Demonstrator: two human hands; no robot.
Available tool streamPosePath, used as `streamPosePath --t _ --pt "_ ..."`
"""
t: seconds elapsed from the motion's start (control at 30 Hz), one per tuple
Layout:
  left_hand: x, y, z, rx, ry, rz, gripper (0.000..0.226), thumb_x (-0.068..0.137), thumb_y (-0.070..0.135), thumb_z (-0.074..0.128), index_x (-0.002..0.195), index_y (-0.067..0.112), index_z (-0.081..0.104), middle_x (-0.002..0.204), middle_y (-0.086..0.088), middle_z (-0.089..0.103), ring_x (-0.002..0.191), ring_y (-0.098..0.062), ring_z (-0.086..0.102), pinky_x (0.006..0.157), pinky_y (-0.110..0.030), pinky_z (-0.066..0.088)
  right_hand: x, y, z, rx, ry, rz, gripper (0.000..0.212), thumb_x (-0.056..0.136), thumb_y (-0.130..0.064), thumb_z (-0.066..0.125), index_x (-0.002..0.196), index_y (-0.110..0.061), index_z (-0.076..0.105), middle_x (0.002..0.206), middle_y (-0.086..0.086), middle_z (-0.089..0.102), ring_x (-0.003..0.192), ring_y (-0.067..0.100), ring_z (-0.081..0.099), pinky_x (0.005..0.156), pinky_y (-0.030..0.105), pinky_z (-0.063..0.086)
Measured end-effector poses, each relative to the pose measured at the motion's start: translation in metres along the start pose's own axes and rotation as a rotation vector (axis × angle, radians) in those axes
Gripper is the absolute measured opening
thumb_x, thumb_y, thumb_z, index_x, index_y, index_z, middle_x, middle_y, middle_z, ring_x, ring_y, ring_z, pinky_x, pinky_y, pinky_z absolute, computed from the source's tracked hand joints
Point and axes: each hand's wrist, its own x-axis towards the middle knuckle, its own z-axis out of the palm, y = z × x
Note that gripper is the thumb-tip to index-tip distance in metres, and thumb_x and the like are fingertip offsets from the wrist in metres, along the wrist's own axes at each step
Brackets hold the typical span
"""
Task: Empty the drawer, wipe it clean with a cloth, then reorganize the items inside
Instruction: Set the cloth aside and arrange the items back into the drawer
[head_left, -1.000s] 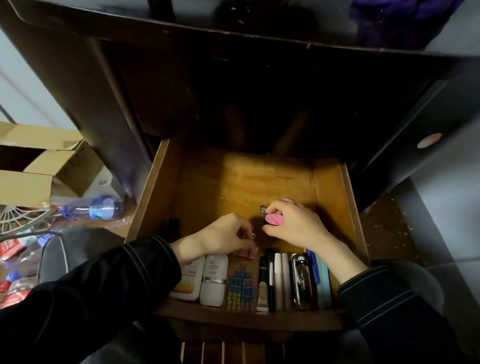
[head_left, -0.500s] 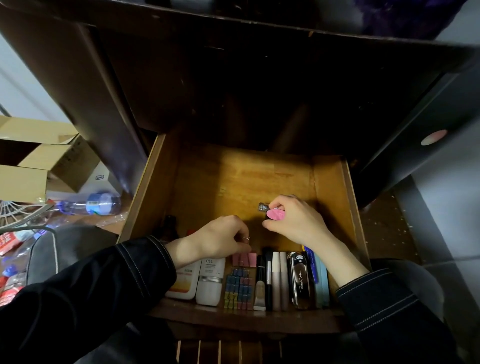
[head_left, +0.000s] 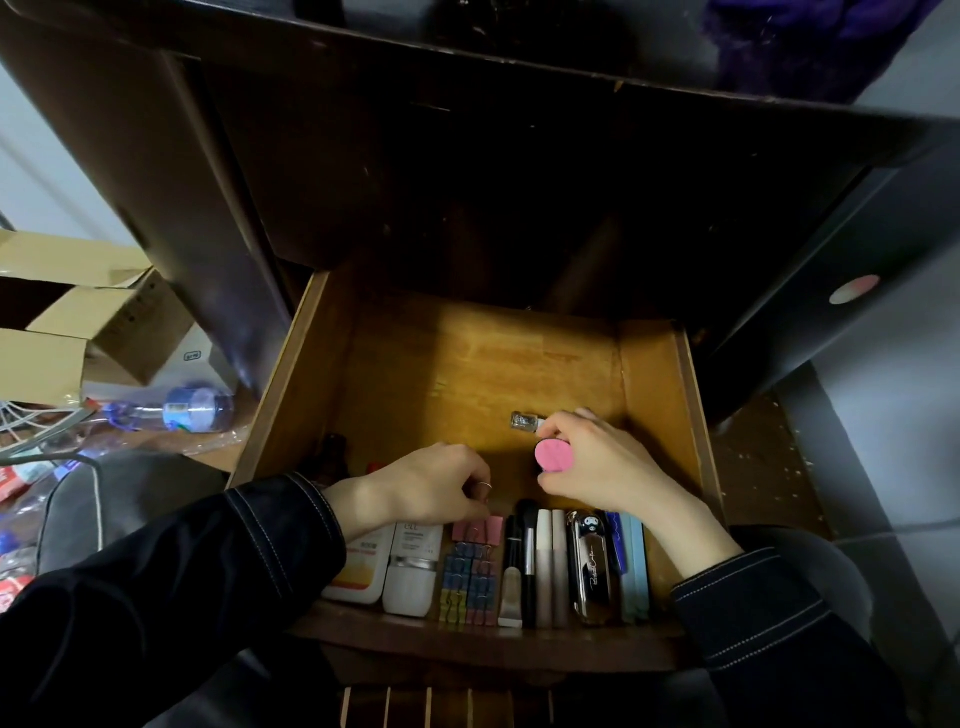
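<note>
The wooden drawer (head_left: 291, 374) stands pulled out under the dark desk, whose top hangs over its back part. The far half of its floor is bare wood, bounded by the left wall, the right wall and the shadowed back.

Along the front edge the things lie in one tight row, side by side: two white tubes (head_left: 413, 566), a block of coloured binder clips (head_left: 467, 587), a black brush (head_left: 529, 561), two pale sticks (head_left: 550, 566), a glossy case (head_left: 589, 566) and blue flat pieces (head_left: 634, 566) against the right wall. A dark bottle (head_left: 332, 457) stands near the left wall, partly hidden by the sleeve.

The right hand (head_left: 597, 467) is over the middle of the drawer, just behind the row. Its fingers are curled round a pink round piece (head_left: 555, 455), with the thumb under it. A small glass bottle (head_left: 523, 421) sticks out to the left from its upper fingertips, above the bare floor.

The left hand (head_left: 421, 488) is beside it, apart from it, with the fingers bent down. Its fingertips reach the pink binder clips (head_left: 478, 527), which lie just behind the coloured ones; I cannot tell if they pinch them or only touch.

Outside on the left are cardboard boxes (head_left: 78, 312) and a plastic bottle (head_left: 192, 410).
</note>
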Motion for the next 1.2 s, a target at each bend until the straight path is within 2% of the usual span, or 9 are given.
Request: streamPosePath --t 0.2,0.47,0.57,0.73,0.87,0.93,1.07,1.13,1.2 --pt "0.0 0.001 -0.001 0.008 -0.02 0.011 0.009 0.09 0.023 0.068 0.087 0.015 0.068 0.087 0.003 0.066 0.082 -0.014 0.06 0.074 -0.034 0.05 -0.001 0.0 0.003 -0.074 -0.031 -0.017 0.048 0.076 -0.048 0.075 0.117 -0.035 0.053 0.112 -0.012 0.048 0.086 0.013 0.059 0.059 0.027 0.039" --pt "-0.001 0.001 -0.001 -0.012 -0.033 -0.004 0.01 0.092 0.021 0.067 0.091 0.013 0.07 0.092 -0.001 0.068 0.085 -0.016 0.063 0.076 -0.037 0.053 -0.002 0.005 0.005 -0.077 -0.072 -0.029 0.052 0.075 -0.04 0.08 0.121 -0.034 0.056 0.115 -0.012 0.048 0.093 0.012 0.057 0.067 0.028 0.049" --pt "-0.001 0.0 -0.001 -0.017 -0.037 -0.004 0.01 0.092 0.022 0.067 0.092 0.013 0.071 0.094 0.0 0.069 0.087 -0.015 0.063 0.075 -0.035 0.053 -0.001 0.006 0.005 -0.077 -0.089 -0.018 0.047 0.077 -0.037 0.08 0.119 -0.035 0.058 0.117 -0.012 0.049 0.096 0.012 0.057 0.068 0.027 0.046" --pt "-0.001 -0.001 -0.001 -0.034 -0.055 -0.004 0.009 0.091 0.023 0.068 0.092 0.014 0.071 0.094 -0.001 0.069 0.088 -0.015 0.064 0.081 -0.04 0.055 -0.001 0.008 0.006 -0.07 -0.095 -0.011 0.037 0.085 -0.021 0.071 0.117 -0.037 0.059 0.12 -0.012 0.049 0.102 0.013 0.057 0.071 0.028 0.047" --pt "0.0 -0.001 -0.002 -0.031 -0.059 -0.012 0.009 0.091 0.024 0.068 0.093 0.015 0.071 0.095 0.0 0.069 0.088 -0.015 0.064 0.08 -0.039 0.055 0.0 0.011 0.007 -0.075 -0.094 -0.005 0.042 0.087 -0.008 0.065 0.119 -0.035 0.06 0.124 -0.011 0.05 0.108 0.013 0.058 0.079 0.032 0.054" --pt "0.0 -0.001 -0.003 -0.035 -0.065 -0.017 0.008 0.091 0.025 0.069 0.091 0.017 0.07 0.094 0.001 0.069 0.087 -0.014 0.063 0.079 -0.038 0.055 0.0 0.01 0.007 -0.059 -0.061 -0.007 0.037 0.09 -0.011 0.063 0.119 -0.034 0.061 0.122 -0.012 0.052 0.105 0.011 0.059 0.077 0.029 0.053" --pt "0.0 -0.001 -0.005 -0.041 -0.062 -0.028 0.017 0.09 0.038 0.07 0.089 0.021 0.069 0.09 0.006 0.067 0.083 -0.009 0.062 0.07 -0.03 0.051 0.005 0.004 0.001 0.032 0.151 0.012 0.017 0.095 -0.028 0.062 0.111 -0.034 0.064 0.108 -0.014 0.064 0.086 0.001 0.059 0.06 0.019 0.043" --pt "0.0 0.0 -0.008 -0.045 -0.044 -0.052 0.029 0.087 0.05 0.071 0.091 0.021 0.07 0.087 0.007 0.067 0.078 -0.009 0.062 0.066 -0.029 0.049 0.013 -0.001 -0.002 0.026 0.219 0.041 0.022 0.096 -0.033 0.061 0.118 -0.031 0.062 0.106 -0.012 0.066 0.081 0.004 0.061 0.056 0.021 0.045" --pt "0.002 0.002 -0.011 -0.088 -0.018 -0.081 0.038 0.084 0.058 0.07 0.091 0.02 0.071 0.087 0.005 0.07 0.078 -0.011 0.064 0.068 -0.032 0.052 0.023 -0.006 -0.002 -0.044 0.237 0.039 0.033 0.096 -0.038 0.062 0.127 -0.028 0.059 0.111 -0.008 0.064 0.08 0.008 0.062 0.054 0.022 0.042"
